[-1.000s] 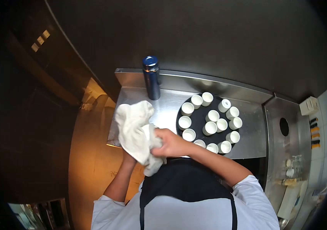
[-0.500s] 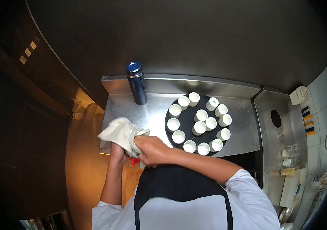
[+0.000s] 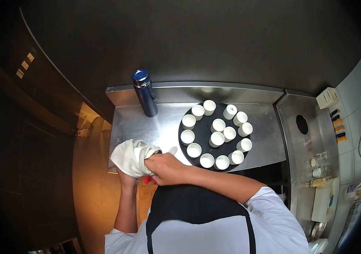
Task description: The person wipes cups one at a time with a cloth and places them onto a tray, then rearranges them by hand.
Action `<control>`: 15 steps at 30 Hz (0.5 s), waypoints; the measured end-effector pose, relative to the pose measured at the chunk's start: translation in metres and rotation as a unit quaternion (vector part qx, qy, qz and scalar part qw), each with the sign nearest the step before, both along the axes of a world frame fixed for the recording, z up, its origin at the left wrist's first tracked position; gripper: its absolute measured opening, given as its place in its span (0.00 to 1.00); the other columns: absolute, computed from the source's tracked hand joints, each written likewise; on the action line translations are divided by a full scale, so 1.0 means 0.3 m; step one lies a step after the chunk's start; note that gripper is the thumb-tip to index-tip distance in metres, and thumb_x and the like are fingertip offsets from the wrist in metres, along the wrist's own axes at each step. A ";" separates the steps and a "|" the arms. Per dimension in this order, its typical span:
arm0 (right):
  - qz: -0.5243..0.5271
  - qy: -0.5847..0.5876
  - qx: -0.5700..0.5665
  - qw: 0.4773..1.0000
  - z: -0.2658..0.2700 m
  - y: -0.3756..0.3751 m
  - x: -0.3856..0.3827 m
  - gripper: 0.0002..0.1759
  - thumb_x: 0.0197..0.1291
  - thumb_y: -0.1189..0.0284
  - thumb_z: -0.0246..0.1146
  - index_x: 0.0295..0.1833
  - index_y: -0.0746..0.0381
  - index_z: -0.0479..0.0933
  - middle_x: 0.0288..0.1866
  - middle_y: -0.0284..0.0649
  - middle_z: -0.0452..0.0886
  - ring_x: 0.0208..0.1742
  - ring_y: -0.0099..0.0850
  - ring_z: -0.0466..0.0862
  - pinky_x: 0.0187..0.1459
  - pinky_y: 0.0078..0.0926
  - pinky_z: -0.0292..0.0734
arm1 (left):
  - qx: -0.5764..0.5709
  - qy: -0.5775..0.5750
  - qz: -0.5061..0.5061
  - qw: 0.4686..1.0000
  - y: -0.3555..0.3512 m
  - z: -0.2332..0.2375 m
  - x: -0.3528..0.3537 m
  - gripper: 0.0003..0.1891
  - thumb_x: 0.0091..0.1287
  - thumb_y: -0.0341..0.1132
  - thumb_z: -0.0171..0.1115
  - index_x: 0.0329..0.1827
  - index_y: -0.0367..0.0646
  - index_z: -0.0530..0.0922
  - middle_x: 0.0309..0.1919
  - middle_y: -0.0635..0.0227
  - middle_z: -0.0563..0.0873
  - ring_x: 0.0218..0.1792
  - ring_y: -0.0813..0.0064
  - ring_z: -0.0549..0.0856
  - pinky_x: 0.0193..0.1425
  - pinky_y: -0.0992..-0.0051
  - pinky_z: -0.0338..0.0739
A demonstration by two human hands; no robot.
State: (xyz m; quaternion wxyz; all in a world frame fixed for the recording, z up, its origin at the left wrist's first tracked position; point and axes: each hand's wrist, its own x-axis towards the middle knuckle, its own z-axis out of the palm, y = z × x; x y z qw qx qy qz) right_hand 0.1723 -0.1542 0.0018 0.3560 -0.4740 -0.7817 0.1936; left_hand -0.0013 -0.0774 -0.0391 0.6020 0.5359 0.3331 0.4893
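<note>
A bunched off-white cloth [image 3: 123,158] is held over the counter's front left edge. My left hand [image 3: 128,179] is wrapped round it from below, its fingers mostly covered by the folds. From the right, my right hand [image 3: 167,168] has its fingers curled and pushed into the cloth. A brighter white patch shows among the folds; whether something is wrapped inside, I cannot make out. To the right, a round black tray [image 3: 201,134] carries several white cups [image 3: 217,139], most in a ring and a few grouped in the middle.
A dark blue flask [image 3: 148,99] stands at the back left of the steel counter [image 3: 168,122]. Further right are a steel surface with a dark round hole [image 3: 302,125], glasses [image 3: 324,163], a white block [image 3: 328,98] and knives with orange and black handles [image 3: 338,127].
The cloth has been turned and bunched more tightly round my left hand. My right hand's fingers have shifted deeper into its folds. The whole view has moved slightly.
</note>
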 end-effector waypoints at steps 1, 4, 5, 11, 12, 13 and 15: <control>0.017 0.119 -0.104 0.987 -0.013 0.010 -0.001 0.17 0.49 0.79 0.71 0.46 0.68 0.77 0.43 0.45 0.85 0.45 0.42 0.88 0.47 0.37 0.82 | 0.091 0.060 0.024 0.994 -0.021 0.025 0.018 0.24 0.78 0.43 0.62 0.71 0.37 0.76 0.62 0.60 0.85 0.62 0.65 0.85 0.69 0.67 0.78; 0.106 0.460 -0.385 0.793 0.011 0.033 0.046 0.20 0.54 0.79 0.71 0.55 0.69 0.82 0.46 0.35 0.88 0.46 0.23 0.84 0.55 0.26 0.79 | 0.065 0.013 0.025 0.997 -0.031 -0.085 -0.025 0.22 0.80 0.44 0.59 0.69 0.38 0.76 0.59 0.60 0.85 0.60 0.65 0.86 0.66 0.65 0.81; 0.124 0.547 -0.399 0.726 0.032 0.028 0.055 0.20 0.54 0.80 0.72 0.55 0.68 0.82 0.45 0.35 0.88 0.46 0.22 0.84 0.54 0.27 0.80 | -0.004 -0.061 0.034 0.998 -0.024 -0.191 -0.055 0.22 0.81 0.44 0.57 0.69 0.39 0.76 0.58 0.60 0.85 0.59 0.66 0.86 0.66 0.64 0.83; -0.046 0.165 0.096 0.981 0.037 -0.051 0.017 0.08 0.57 0.70 0.74 0.36 0.62 0.83 0.34 0.46 0.82 0.38 0.46 0.86 0.45 0.39 0.81 | -0.210 -0.336 -0.009 0.918 -0.011 0.013 0.039 0.20 0.83 0.46 0.52 0.68 0.42 0.75 0.57 0.61 0.85 0.60 0.66 0.84 0.67 0.63 0.81; -0.029 0.092 0.155 0.983 0.061 -0.050 0.027 0.11 0.57 0.68 0.74 0.34 0.62 0.80 0.32 0.46 0.81 0.37 0.47 0.85 0.42 0.41 0.81 | -0.180 -0.336 -0.043 0.923 0.007 -0.008 0.026 0.21 0.83 0.46 0.52 0.69 0.42 0.75 0.58 0.61 0.85 0.61 0.66 0.84 0.69 0.63 0.81; -0.013 0.019 0.213 0.977 0.072 -0.053 0.030 0.13 0.56 0.66 0.74 0.31 0.62 0.78 0.30 0.46 0.80 0.36 0.47 0.85 0.39 0.42 0.81 | -0.150 -0.335 -0.077 0.927 0.025 -0.043 0.019 0.21 0.83 0.45 0.52 0.70 0.42 0.74 0.60 0.61 0.84 0.62 0.65 0.84 0.70 0.63 0.80; -0.008 -0.015 0.188 0.982 0.033 -0.035 0.009 0.20 0.63 0.58 0.71 0.29 0.61 0.76 0.28 0.45 0.79 0.32 0.46 0.84 0.37 0.43 0.81 | -0.121 -0.299 -0.081 0.943 0.017 -0.059 0.024 0.21 0.83 0.45 0.52 0.71 0.42 0.73 0.61 0.61 0.84 0.63 0.65 0.84 0.71 0.63 0.79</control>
